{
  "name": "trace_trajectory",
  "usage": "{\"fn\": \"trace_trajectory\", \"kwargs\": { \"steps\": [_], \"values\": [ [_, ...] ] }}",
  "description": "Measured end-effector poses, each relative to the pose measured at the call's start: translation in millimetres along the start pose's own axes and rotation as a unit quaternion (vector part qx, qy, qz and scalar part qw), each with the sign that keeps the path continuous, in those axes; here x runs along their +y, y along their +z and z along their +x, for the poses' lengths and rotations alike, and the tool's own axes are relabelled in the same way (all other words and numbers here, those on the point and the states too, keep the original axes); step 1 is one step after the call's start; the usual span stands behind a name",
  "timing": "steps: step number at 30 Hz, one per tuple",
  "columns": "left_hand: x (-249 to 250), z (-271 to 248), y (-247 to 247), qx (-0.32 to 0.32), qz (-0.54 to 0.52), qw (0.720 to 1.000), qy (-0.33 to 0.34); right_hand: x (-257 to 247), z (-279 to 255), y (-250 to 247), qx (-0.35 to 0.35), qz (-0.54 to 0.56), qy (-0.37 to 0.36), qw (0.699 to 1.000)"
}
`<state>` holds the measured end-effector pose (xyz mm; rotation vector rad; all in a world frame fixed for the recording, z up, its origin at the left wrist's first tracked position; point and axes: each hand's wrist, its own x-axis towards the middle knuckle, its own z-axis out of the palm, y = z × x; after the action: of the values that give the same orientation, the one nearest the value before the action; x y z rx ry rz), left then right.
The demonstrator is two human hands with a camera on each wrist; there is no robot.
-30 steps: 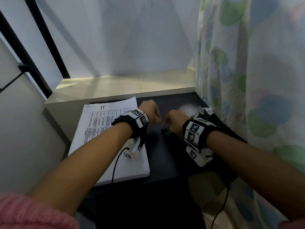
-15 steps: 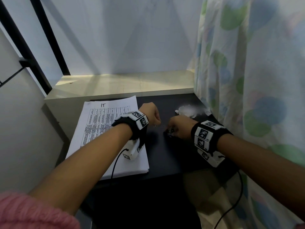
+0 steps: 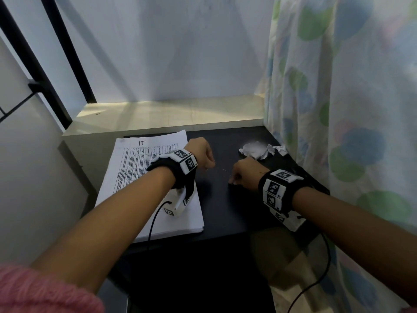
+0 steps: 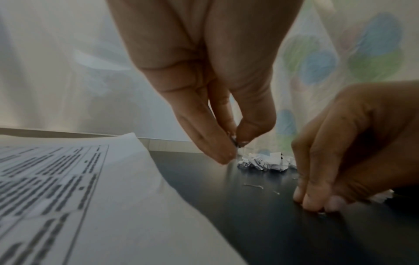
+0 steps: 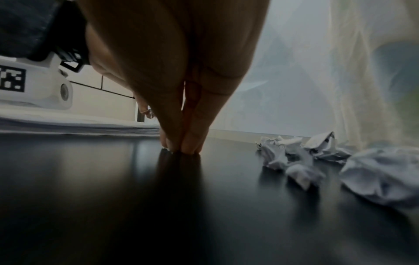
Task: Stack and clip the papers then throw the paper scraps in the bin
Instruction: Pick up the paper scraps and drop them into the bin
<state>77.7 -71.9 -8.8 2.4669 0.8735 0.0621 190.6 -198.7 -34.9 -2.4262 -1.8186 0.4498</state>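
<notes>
Both hands work beside the paper stack point(image 3: 155, 188), its long axis running away from the person: left hand point(image 3: 200, 151) pinches a tiny metal clip point(image 4: 234, 143); right hand point(image 3: 244, 173) has bunched fingertips point(image 5: 181, 145) pressed to the black desk point(image 3: 225, 211), their hold unclear.

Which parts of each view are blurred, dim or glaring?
Head view: ledge sunlit, black desk dim. Left wrist view: printed paper stack blurred up close, crumpled scraps sharper. Right wrist view: dark, desk reflects the right hand; near scraps soft.
</notes>
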Motion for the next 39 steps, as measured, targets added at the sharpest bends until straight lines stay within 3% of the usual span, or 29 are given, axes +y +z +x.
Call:
{"fn": "trace_trajectory", "kwargs": {
  "steps": [4, 13, 22, 30, 39],
  "values": [
    [0.4, -1.9, -2.2, -0.007, -0.008, 1.000, 0.004, -6.1, 1.7, -4.0, 0.012, 0.020, 0.027, 0.999],
    [0.3, -10.3, -9.4, -0.001, -0.023, 1.000, 0.010, -5.6, 12.7, -12.1, -0.039, 0.089, 0.073, 0.993],
    [-3.2, -13.6, -6.3, -0.006, -0.029, 1.000, 0.000, 1.8, 7.9, -21.5, -0.028, 0.128, 0.072, 0.989],
    [1.6, -9.1, -4.9, -0.007, -0.026, 1.000, 0.001, -3.4, 8.9, -20.3, 0.033, 0.061, 0.087, 0.994],
    [5.6, -6.3, 8.0, -0.014, -0.006, 1.000, 0.009, -11.3, -0.5, -10.7, -0.006, -0.016, 0.041, 0.999]
  ]
}}
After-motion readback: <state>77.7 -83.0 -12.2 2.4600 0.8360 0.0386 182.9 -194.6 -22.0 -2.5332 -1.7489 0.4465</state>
